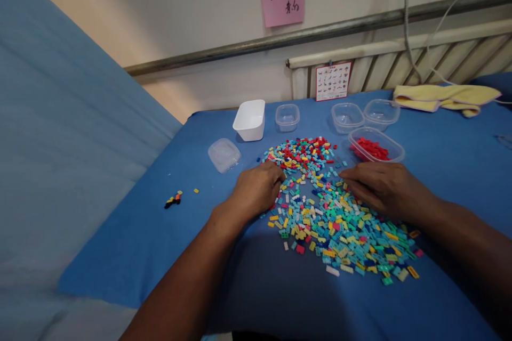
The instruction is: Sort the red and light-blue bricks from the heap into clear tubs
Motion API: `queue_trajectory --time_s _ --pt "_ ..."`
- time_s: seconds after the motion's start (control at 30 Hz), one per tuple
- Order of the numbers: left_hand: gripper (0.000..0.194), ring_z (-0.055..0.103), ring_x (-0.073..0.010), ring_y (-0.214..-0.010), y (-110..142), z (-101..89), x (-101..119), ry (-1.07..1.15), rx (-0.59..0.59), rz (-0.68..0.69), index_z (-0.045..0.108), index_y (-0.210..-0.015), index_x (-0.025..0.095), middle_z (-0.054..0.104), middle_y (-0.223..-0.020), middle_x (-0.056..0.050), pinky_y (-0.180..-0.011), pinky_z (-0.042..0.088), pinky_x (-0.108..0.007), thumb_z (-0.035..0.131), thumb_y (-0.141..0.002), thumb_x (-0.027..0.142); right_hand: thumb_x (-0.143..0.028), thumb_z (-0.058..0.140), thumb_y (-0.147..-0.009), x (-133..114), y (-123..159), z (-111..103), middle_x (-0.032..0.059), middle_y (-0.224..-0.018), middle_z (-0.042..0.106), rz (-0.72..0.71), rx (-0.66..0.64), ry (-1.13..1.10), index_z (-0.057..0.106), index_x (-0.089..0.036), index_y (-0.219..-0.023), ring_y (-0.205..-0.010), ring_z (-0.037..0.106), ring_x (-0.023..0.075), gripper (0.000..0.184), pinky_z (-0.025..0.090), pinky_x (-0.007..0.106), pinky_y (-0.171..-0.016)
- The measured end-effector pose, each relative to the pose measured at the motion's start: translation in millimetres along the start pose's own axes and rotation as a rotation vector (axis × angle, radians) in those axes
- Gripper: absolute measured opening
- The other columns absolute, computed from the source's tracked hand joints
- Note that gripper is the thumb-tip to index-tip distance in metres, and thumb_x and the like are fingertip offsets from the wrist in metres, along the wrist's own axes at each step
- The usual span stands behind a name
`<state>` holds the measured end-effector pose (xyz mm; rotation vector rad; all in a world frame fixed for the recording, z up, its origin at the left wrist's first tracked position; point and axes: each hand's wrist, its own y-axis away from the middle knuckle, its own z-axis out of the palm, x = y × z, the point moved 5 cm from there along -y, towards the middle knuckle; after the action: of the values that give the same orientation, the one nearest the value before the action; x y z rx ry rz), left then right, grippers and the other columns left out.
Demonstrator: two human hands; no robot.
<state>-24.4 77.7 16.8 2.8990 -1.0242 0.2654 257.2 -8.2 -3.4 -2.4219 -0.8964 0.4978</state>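
Observation:
A wide heap of small toy building bricks [344, 226], mostly turquoise, yellow and green, spreads over the blue cloth. Behind it lies a smaller heap with many red bricks [300, 153]. At the left edge where the two heaps meet, my left hand [259, 187] rests with its fingers curled in; whatever they pinch is hidden. Across from it, my right hand [380, 184] hovers over or touches the bricks' right side, fingers pressed together and pointing left. Nothing can be made out at its fingertips. Beyond that hand a clear plastic tub [394, 145] contains red pieces [371, 148].
Along the back stand a white tub [256, 123], clear tubs [287, 117] and a picture card [333, 81]. A clear lid [224, 155] and a small brick figure [173, 200] lie left. A yellow cloth [444, 98] lies back right, before the radiator [384, 58].

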Motion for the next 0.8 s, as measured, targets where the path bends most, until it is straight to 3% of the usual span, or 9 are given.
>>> queue_trajectory --time_s 0.17,0.27,0.4,0.53,0.7,0.8 --pt "0.019 0.07 -0.0211 -0.094 -1.3 -6.2 1.9 0.24 0.061 0.006 0.078 -0.101 0.021 0.078 -0.105 -0.005 -0.081 0.052 -0.033 0.064 -0.093 0.011 -0.02 0.065 -0.11 -7.3 -3.5 -3.8 0.0051 -0.1 0.081 -0.021 0.011 -0.01 0.07 -0.02 -0.126 -0.084 0.079 0.0184 0.017 0.061 0.031 -0.075" --pt "0.011 0.062 -0.0148 -0.073 1.7 -8.7 14.5 0.71 0.081 -0.08 0.079 -0.101 0.018 0.074 -0.088 -0.003 -0.069 0.049 -0.029 0.072 -0.094 0.022 -0.018 0.068 -0.108 -25.0 -11.3 -8.1 0.0052 -0.101 0.08 -0.033 0.031 -0.056 0.068 -0.02 -0.127 -0.084 0.077 0.0179 0.019 0.06 0.031 -0.076" --pt "0.028 0.059 -0.0109 -0.07 7.7 3.4 51.5 1.244 0.015 -0.125 0.081 -0.101 0.015 0.071 -0.081 -0.002 -0.067 0.046 -0.025 0.085 -0.09 0.04 -0.021 0.076 -0.105 -56.2 -21.0 -10.7 0.0071 -0.106 0.081 -0.079 0.085 -0.128 0.064 -0.019 -0.135 -0.09 0.077 0.0189 0.032 0.06 0.032 -0.078" --pt "0.037 0.067 -0.012 -0.078 8.1 21.1 71.9 1.464 -0.03 -0.13 0.081 -0.1 0.014 0.075 -0.087 -0.004 -0.075 0.051 -0.025 0.095 -0.082 0.043 -0.018 0.075 -0.105 -68.4 -23.8 -9.3 0.0064 -0.105 0.08 -0.074 0.133 -0.153 0.065 -0.019 -0.132 -0.09 0.075 0.0178 0.029 0.058 0.03 -0.077" --pt "0.063 0.072 -0.013 -0.078 3.7 32.9 64.5 1.6 -0.116 -0.163 0.075 -0.122 0.016 0.077 -0.088 -0.002 -0.078 0.057 -0.027 0.105 -0.072 0.039 -0.022 0.071 -0.109 -62.2 -23.3 -3.2 0.0048 -0.104 0.079 -0.013 0.052 -0.256 0.067 -0.02 -0.131 -0.088 0.074 0.0157 0.023 0.056 0.028 -0.077" --pt "0.064 0.073 -0.0126 -0.079 3.7 35.7 61.6 1.6 -0.155 -0.158 0.074 -0.125 0.016 0.079 -0.09 -0.003 -0.078 0.057 -0.026 0.105 -0.073 0.038 -0.023 0.069 -0.11 -60.0 -23.5 -2.7 0.0043 -0.103 0.078 0.001 0.012 -0.303 0.069 -0.02 -0.129 -0.087 0.073 0.0149 0.019 0.055 0.027 -0.076"
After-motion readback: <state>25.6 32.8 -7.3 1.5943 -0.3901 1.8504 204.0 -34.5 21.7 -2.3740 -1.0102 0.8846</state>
